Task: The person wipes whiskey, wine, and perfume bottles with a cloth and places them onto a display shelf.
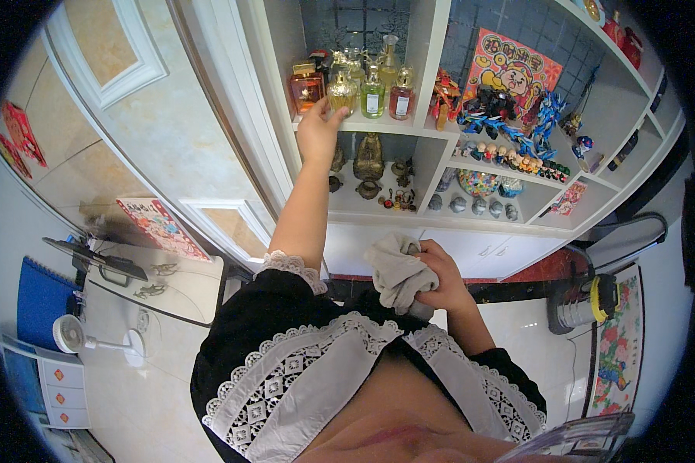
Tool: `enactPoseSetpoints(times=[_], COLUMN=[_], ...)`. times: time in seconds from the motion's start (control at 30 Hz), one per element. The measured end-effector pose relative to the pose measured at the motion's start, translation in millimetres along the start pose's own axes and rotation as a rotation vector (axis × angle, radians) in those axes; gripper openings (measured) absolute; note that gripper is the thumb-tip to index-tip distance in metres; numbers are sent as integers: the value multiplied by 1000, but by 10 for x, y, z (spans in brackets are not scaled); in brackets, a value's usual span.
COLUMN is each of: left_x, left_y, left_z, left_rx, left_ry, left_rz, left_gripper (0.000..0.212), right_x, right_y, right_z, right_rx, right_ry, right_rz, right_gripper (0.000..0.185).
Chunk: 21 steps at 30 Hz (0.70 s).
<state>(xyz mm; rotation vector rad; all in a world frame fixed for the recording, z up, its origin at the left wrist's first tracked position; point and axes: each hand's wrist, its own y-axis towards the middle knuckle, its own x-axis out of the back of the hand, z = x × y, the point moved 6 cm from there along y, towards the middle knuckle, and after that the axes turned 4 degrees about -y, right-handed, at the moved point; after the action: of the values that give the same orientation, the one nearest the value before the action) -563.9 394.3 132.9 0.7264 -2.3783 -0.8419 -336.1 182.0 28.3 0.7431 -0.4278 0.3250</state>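
My left hand (pixel 319 132) reaches up to the shelf (pixel 373 123), its thumb and fingers around the lower part of a ribbed gold glass perfume bottle (pixel 341 91). Left of that bottle stands an amber perfume bottle (pixel 307 87) with a gold cap. To its right are a green perfume bottle (pixel 373 95) and a red one (pixel 401 98), both labelled. A taller pale yellow bottle (pixel 388 63) rises behind them. Lower down, in front of my body, my right hand (pixel 447 278) grips a crumpled grey cloth (pixel 398 269).
Below the bottles, a compartment holds a bronze-coloured statue (pixel 369 157) and small pots. Blue model figures (pixel 547 124) and a row of small figurines (pixel 509 157) fill the right compartments. A vacuum cleaner (pixel 579 307) stands at right; a white fan (pixel 69 334) stands at left.
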Motion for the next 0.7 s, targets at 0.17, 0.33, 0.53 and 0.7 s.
enactPoseSetpoints(times=[0.17, 0.33, 0.53, 0.7], left_x=[-32, -4, -13, -32], left_y=[-2, -61, -65, -76], left_z=[-8, -66, -21, -54], left_rx=[40, 57, -83, -115], left_ry=[33, -13, 29, 44], left_rz=[-52, -117, -215, -248], left_gripper=[47, 46, 41, 37], right_x=[-22, 1, 2, 6], right_y=[-69, -91, -118, -133], right_z=[-85, -64, -68, -84], right_rx=[-30, -5, 30, 38], right_ry=[-74, -60, -38, -37], right_rz=[30, 39, 15, 22], right_gripper=[64, 64, 63, 65])
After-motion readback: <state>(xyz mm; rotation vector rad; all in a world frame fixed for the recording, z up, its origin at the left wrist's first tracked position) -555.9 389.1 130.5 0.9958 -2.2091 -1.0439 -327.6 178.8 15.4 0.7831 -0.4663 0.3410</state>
